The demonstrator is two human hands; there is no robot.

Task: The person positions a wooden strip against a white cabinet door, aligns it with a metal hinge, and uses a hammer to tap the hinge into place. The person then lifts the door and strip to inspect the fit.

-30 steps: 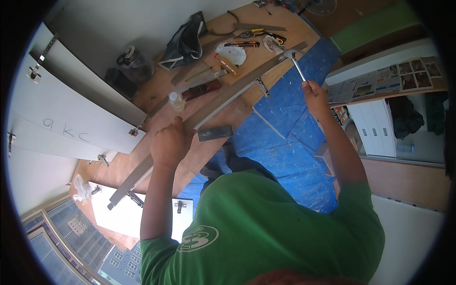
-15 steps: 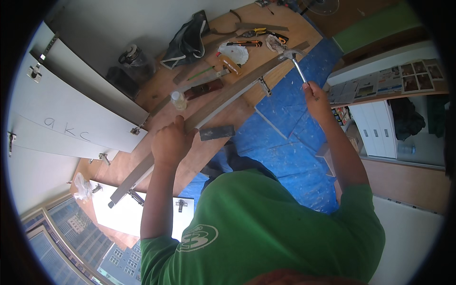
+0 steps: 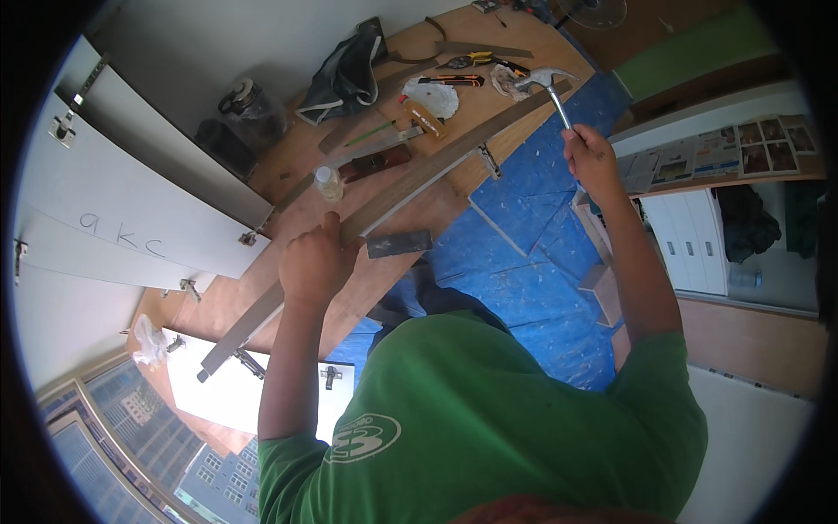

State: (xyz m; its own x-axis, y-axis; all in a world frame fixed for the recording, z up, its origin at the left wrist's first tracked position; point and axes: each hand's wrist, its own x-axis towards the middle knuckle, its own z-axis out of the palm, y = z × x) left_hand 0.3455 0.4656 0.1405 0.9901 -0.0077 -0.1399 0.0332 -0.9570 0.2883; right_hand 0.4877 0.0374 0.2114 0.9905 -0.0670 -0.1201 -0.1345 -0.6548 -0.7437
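A long, narrow brown wooden strip (image 3: 419,182) lies diagonally over the workbench, with metal hinges (image 3: 489,162) along its side. My left hand (image 3: 316,262) is closed around the strip's near half, thumb on top. In my right hand (image 3: 591,162) is the handle of a claw hammer (image 3: 559,105). Its metal head is over the strip's far right end; whether it touches cannot be made out. Next to my left hand is a dark rectangular block (image 3: 399,244). A small clear bottle (image 3: 329,185) and a reddish-brown hand plane (image 3: 377,163) are just beyond the strip.
Farther along the bench (image 3: 301,218) are an amber bottle (image 3: 425,118), a utility knife (image 3: 452,80), pliers (image 3: 471,59) and a dark bag (image 3: 345,74). White hinged panels (image 3: 131,218) stand at left. A blue sheet (image 3: 515,288) covers the floor; white drawers (image 3: 685,236) are at right.
My right hand and the hammer have shifted up the picture and slightly right, the hammer head now farther from the strip's edge. My left hand and the strip look unmoved.
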